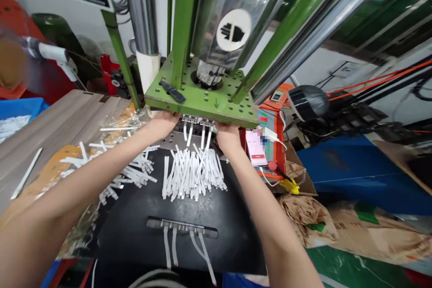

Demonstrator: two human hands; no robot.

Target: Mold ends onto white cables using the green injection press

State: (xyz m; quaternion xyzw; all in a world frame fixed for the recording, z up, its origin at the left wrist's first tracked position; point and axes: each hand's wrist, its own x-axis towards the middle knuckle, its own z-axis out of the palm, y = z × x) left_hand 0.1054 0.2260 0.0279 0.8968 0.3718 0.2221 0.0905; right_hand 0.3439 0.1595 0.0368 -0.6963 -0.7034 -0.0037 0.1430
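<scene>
Both my arms reach forward to a green press plate (pixel 199 108). At its left front edge is my left hand (pixel 164 124), its fingers hidden beneath the plate. My right hand (pixel 228 138) is under the plate's right part, and its fingers are out of sight as well. Between the hands sits a metal mould (pixel 198 121) with several short white cables (pixel 203 137) hanging out of its front. Whether either hand grips the mould cannot be seen. Just below lies a pile of white cable pieces (pixel 194 173) on a black mat (pixel 135 229).
Nearer me, a dark metal bar mould (pixel 182 227) holds several white cables. More cable pieces (pixel 135 171) lie left, beside plastic bags. An orange control box (pixel 278 144) with a phone (pixel 256 147) stands right. Steel columns (pixel 141 9) rise beside the press. A blue bin (pixel 22 110) is far left.
</scene>
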